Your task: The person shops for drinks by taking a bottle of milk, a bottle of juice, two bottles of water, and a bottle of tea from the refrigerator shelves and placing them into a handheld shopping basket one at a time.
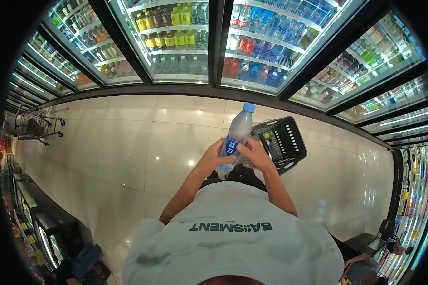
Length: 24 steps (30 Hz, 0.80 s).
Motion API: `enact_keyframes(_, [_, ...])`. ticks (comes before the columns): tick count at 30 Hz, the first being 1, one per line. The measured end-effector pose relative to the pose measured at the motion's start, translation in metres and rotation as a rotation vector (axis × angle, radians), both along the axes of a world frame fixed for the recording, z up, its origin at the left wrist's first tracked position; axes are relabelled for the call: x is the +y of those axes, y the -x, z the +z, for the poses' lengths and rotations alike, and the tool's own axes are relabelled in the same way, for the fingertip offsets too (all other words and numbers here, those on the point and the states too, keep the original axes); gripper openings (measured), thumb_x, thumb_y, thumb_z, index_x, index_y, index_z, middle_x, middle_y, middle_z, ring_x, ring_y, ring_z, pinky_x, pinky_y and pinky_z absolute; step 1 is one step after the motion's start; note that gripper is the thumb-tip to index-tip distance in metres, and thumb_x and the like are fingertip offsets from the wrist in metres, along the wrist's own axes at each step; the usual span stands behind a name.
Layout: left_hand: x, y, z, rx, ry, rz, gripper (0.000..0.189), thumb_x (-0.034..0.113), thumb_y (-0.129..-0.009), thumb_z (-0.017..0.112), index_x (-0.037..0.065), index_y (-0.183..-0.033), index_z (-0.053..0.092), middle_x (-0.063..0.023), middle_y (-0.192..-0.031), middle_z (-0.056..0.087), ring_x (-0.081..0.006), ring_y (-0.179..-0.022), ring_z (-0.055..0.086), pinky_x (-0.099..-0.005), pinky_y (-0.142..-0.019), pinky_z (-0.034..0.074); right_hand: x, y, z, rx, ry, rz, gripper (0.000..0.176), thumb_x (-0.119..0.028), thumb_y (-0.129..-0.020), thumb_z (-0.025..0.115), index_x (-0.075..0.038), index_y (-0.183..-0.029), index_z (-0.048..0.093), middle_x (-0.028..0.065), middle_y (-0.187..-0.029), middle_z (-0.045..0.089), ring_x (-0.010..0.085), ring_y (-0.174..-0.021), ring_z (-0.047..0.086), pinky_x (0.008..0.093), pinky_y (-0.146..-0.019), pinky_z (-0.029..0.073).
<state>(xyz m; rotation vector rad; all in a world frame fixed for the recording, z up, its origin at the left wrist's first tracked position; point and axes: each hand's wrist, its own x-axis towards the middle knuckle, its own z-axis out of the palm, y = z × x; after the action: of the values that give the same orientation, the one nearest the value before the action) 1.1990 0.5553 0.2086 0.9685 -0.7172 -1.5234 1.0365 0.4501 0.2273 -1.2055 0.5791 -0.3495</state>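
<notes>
A clear plastic bottle with a blue cap and a blue label is held upright, tilted a little, in front of my body. My left hand wraps its lower left side. On the other side my right hand grips it, thumb near the label. Both hands are closed on the bottle. Just beyond my right hand is a black shopping basket with slotted walls. Several items, among them something green, lie in it, partly hidden by my right hand and arm.
Glass-doored drink fridges curve along the far side, with a dark base ledge. A shopping cart stands far left. Dark display cases line the lower left. At the lower right is another person. Shiny tiles cover the floor.
</notes>
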Motion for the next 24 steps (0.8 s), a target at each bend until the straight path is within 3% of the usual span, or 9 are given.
enact_keyframes(5, [-0.008,-0.012,0.006,-0.203,-0.051,0.082,0.062,0.013,-0.076,0.077,-0.002,-0.128,0.047,-0.006,-0.11,0.058,-0.0136,-0.1,0.056,-0.0287,-0.088,0.045,-0.014,-0.032,0.02,-0.017,0.07,-0.199,0.049,-0.028,-0.089,0.067,0.001,-0.124,0.05,0.0093,-0.114,0.059,0.0186,-0.11,0.054,0.0343,-0.098,0.041])
enact_keyframes(13, [-0.05,-0.064,0.007,-0.032,-0.057,0.078,0.052,0.015,-0.084,0.069,-0.001,-0.129,0.047,-0.0082,-0.113,0.059,-0.0151,-0.102,0.057,-0.0302,-0.091,0.044,-0.086,-0.084,-0.008,-0.131,-0.122,-0.134,0.043,-0.026,-0.085,0.071,0.0,-0.116,0.056,0.0078,-0.108,0.062,0.0157,-0.103,0.057,0.032,-0.092,0.044])
enact_keyframes(19, [-0.11,-0.118,-0.007,-0.107,-0.112,0.077,0.056,0.019,-0.082,0.073,0.0,-0.127,0.046,-0.0086,-0.112,0.058,-0.0151,-0.102,0.056,-0.0315,-0.09,0.045,-0.152,-0.144,-0.025,-0.107,0.015,0.013,0.046,-0.019,-0.078,0.078,-0.002,-0.116,0.057,0.0051,-0.104,0.064,0.0128,-0.093,0.06,0.0306,-0.084,0.049])
enact_keyframes(23, [-0.143,-0.15,-0.003,-0.18,-0.163,0.13,0.061,0.021,-0.078,0.077,-0.001,-0.125,0.045,-0.0085,-0.111,0.057,-0.0152,-0.103,0.055,-0.0322,-0.09,0.045,-0.184,-0.183,-0.015,-0.136,0.088,0.076,0.051,-0.021,-0.076,0.079,-0.001,-0.117,0.056,0.0067,-0.103,0.064,0.0139,-0.093,0.061,0.0314,-0.082,0.05])
enact_keyframes(24, [-0.151,-0.156,-0.001,-0.176,-0.165,0.146,0.061,0.021,-0.078,0.077,0.001,-0.126,0.045,-0.0071,-0.111,0.058,-0.0144,-0.103,0.055,-0.0321,-0.09,0.045,-0.194,-0.192,-0.018,-0.106,0.204,0.138,0.053,-0.023,-0.076,0.08,0.0,-0.117,0.055,0.0079,-0.103,0.064,0.0151,-0.092,0.061,0.0322,-0.082,0.05])
